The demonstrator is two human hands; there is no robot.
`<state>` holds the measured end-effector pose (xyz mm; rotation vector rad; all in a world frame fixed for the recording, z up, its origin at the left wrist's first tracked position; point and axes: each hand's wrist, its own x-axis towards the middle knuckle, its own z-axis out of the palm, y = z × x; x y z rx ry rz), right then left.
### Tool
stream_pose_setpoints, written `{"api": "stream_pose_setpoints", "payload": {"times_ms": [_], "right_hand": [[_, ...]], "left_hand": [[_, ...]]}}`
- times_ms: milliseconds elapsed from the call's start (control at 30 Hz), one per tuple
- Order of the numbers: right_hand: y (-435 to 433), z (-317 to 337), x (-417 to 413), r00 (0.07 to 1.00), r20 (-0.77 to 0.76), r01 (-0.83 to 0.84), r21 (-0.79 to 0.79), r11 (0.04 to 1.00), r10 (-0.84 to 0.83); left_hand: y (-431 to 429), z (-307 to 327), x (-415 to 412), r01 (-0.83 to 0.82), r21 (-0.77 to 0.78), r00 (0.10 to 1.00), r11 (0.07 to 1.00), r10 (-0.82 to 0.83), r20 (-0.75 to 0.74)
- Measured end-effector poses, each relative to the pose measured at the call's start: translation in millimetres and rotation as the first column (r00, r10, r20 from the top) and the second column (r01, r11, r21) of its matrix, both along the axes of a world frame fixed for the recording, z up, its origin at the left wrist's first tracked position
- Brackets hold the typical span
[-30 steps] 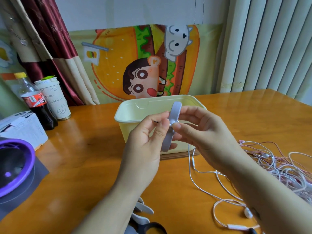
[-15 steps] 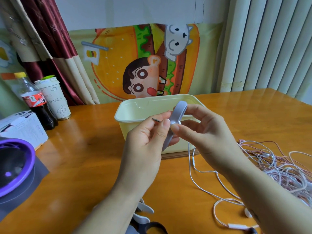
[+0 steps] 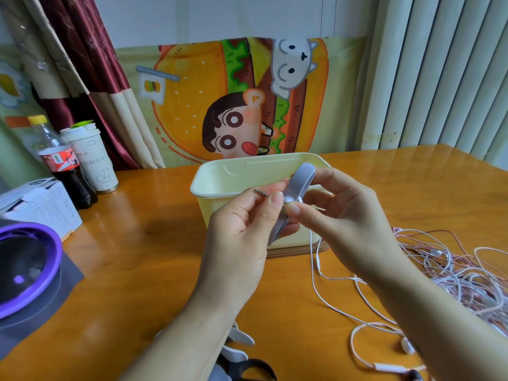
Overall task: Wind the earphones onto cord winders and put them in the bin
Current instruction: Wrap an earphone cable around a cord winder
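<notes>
the table (image 3: 154,270) is shiny wood. the bin (image 3: 220,188) is smooth plastic. the cord winder (image 3: 301,180) looks soft, not shiny.

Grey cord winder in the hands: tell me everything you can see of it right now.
The cord winder is a flat pale grey strap with a rounded upper end, rubbery by its look. It is held in front of the yellow bin, tilted, top leaning right. The left hand pinches its middle, where an earphone plug pokes out leftward; the right hand grips it from the other side, thumb by a small whitish round piece. Its lower end is partly hidden by the left hand.
</notes>
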<state>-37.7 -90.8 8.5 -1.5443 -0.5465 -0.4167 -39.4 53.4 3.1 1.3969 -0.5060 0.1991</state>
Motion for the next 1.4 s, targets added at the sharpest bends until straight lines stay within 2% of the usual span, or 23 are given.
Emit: {"api": "stream_pose_setpoints", "payload": {"times_ms": [200, 567, 1000, 1100, 1267, 1400], "right_hand": [[1.6, 0.2, -0.3, 1.0, 0.018, -0.021, 0.034, 0.999, 0.02], [5.3, -4.4, -0.7, 1.0, 0.022, 0.017, 0.035, 0.999, -0.017], [5.8, -4.5, -1.6, 0.999, 0.044, 0.022, 0.048, 0.999, -0.024], [7.8, -2.6, -1.7, 0.999, -0.001, -0.033, 0.118, 0.992, 0.033], [7.2, 1.2, -1.1, 0.994, -0.087, -0.054, 0.15, 0.987, 0.067], [7.3, -2.6, -0.5, 0.997, -0.064, -0.042, 0.126, 0.991, 0.05]], "left_hand": [[-1.3, 0.3, -1.0, 0.002, -0.06, 1.0, 0.998, -0.001, 0.001], [-3.4, -2.0, -1.0, -0.024, -0.048, 0.999, 0.999, 0.023, -0.029], [-1.7, 4.8, 2.2, 0.119, -0.26, 0.968, 0.958, -0.17, -0.186], [0.7, 4.9, 5.4, 0.09, -0.222, 0.98, 0.971, -0.126, -0.153], [-3.1, 0.0, 4.0, 0.071, -0.164, 0.991, 0.984, -0.088, -0.099], [-4.2, -2.4, 3.0, -0.014, -0.085, 0.999, 0.996, 0.01, -0.046]]}}
